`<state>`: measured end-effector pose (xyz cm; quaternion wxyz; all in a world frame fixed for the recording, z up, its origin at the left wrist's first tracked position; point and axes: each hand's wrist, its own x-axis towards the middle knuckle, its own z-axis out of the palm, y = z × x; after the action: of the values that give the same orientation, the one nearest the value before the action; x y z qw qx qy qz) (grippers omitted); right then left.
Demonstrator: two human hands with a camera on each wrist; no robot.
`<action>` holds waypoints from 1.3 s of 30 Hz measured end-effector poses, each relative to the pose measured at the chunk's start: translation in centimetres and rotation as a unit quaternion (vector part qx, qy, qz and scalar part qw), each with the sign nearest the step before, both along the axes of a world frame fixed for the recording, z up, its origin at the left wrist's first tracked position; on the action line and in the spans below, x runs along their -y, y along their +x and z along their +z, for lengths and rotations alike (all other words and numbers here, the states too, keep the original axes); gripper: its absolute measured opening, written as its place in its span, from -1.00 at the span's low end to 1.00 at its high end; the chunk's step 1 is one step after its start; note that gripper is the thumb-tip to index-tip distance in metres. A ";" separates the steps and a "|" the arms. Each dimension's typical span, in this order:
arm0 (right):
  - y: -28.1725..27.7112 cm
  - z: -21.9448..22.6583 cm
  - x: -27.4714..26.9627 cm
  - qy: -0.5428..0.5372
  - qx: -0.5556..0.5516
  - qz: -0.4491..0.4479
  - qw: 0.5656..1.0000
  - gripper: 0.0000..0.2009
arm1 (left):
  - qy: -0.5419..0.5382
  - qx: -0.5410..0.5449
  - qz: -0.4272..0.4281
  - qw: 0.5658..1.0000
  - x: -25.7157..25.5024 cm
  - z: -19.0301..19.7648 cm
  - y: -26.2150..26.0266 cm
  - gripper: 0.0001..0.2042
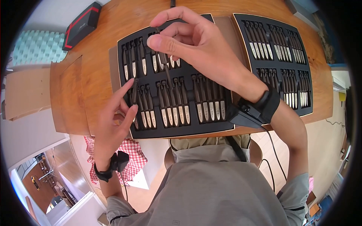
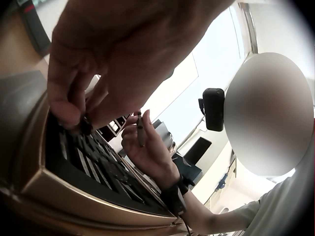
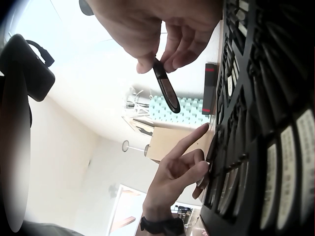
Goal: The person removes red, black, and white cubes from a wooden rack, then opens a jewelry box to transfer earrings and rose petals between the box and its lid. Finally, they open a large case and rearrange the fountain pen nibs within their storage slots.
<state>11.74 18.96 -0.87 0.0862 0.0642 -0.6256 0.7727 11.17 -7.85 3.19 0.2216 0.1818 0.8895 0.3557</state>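
Observation:
Between its thumb and fingers my right hand [image 1: 188,43] pinches a slim dark tool [image 3: 167,88] with a brown leaf-shaped inset. It holds this tool raised over the left black tray [image 1: 177,130], pointing downward. My left hand [image 1: 113,120] is at the tray's lower left corner, index finger extended, thumb and other fingers pinching another dark tool [image 1: 135,92] at the end of the lower row. Similar slim dark tools [image 1: 203,96] with pale labelled ends stand in rows in the tray's slots. Part of the upper row is hidden behind my right hand.
A second black tray [image 1: 277,65] of the same tools lies to the right on the wooden table [image 1: 75,109]. At the far left are a black box with red stripes [image 1: 81,28] and a teal bumpy sheet [image 1: 37,47]. A red-checked cloth [image 1: 134,156] hangs below the table edge.

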 end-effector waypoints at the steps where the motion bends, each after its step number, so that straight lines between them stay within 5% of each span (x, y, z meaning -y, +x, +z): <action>1: -0.2 -0.2 0.1 0.002 -0.012 -0.004 1.000 -0.59 | 0.000 0.000 0.000 1.000 0.0 0.0 -0.1 -0.44; 14: -0.9 -0.5 -0.2 -0.081 -0.007 -0.017 0.997 -0.54 | -0.031 -0.033 -0.031 0.998 -0.1 -0.5 -0.7 -0.57; 39: -0.2 -0.3 0.0 -0.025 0.009 -0.012 1.000 -0.70 | -0.097 -0.058 -0.061 0.992 1.1 0.0 -1.3 -0.54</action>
<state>11.53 18.97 -1.19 0.0911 0.0476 -0.6078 0.7874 9.90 -8.96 3.18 0.2074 0.2341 0.9183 0.2427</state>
